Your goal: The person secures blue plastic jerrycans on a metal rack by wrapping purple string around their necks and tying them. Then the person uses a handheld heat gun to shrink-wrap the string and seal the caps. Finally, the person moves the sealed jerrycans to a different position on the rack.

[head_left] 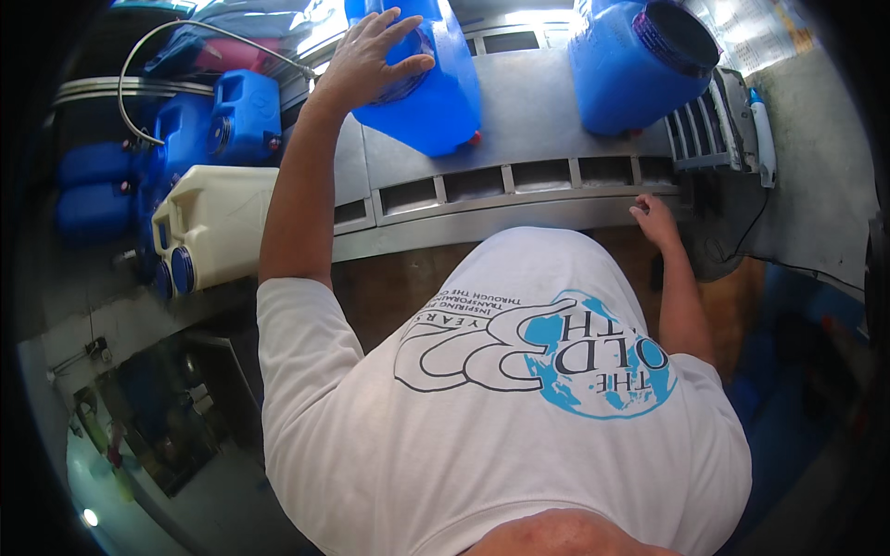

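My left hand (382, 59) lies over the dark blue screw cap (403, 90) of a blue plastic jerrycan (434, 111), its fingers spread and its thumb along the cap's right side. This container stands on a stainless steel counter (528, 97) and has a small red fitting (475, 138) low at its near corner. Close to the counter's front edge, at the right, my right hand (655, 219) hangs with loosely bent fingers and nothing visible in it. Farther right on the counter is a second blue jerrycan (612, 76), its wide dark mouth or cap facing me.
Left of the counter stand a cream jerrycan (222, 222) and several blue ones (247, 104). A thin flexible hose (128, 66) arches above them. At right, a slatted metal rack (706, 132) and a white handheld device (765, 142) with a cord (761, 208) adjoin the wall.
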### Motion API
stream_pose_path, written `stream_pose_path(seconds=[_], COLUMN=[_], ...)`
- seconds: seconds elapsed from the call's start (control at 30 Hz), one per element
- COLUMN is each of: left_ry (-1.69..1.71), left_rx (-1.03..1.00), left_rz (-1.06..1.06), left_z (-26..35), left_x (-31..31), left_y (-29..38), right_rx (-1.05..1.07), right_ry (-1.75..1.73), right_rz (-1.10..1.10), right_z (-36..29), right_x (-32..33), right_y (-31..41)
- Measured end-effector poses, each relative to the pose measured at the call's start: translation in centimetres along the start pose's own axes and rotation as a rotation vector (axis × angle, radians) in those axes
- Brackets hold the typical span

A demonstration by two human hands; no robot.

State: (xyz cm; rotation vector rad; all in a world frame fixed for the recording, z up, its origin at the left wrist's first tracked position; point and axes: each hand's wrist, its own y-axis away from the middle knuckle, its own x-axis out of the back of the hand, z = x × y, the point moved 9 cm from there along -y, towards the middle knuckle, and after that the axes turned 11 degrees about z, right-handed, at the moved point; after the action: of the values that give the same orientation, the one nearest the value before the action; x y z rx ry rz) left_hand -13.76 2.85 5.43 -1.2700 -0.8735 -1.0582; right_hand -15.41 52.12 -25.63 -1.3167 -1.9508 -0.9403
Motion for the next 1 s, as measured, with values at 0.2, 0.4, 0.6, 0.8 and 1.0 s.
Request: stream_pose_path(seconds=[0.2, 0.4, 0.6, 0.8, 1.0], left_ry=[0.023, 0.184, 0.129, 0.211, 0.382], left_rx=[-0.059, 0.122, 0.131, -0.036, 0.064], left_rz=[0.186, 0.071, 0.312, 0.449, 0.192], left_z=[-2.8, -6.1, -0.9, 13.9, 18.9], left_x=[-0.7, -2.2, 1.0, -2.0, -13.0], left_y=[-0.5, 0.3, -1.9, -2.7, -0.8], right_rx=[0.023, -0.176, -0.582, -0.81, -0.787], right_ry=[0.018, 0.035, -0.686, -1.485, -1.639], right_rz=[0.031, 0.139, 0.27, 0.344, 0.311], right_z=[5.4, 13.8, 25.4, 30.3, 29.5], right_x=[3.1, 8.8, 7.4, 4.1, 3.9], right_y=[-1.5, -2.0, -6.0, -13.3, -10.9])
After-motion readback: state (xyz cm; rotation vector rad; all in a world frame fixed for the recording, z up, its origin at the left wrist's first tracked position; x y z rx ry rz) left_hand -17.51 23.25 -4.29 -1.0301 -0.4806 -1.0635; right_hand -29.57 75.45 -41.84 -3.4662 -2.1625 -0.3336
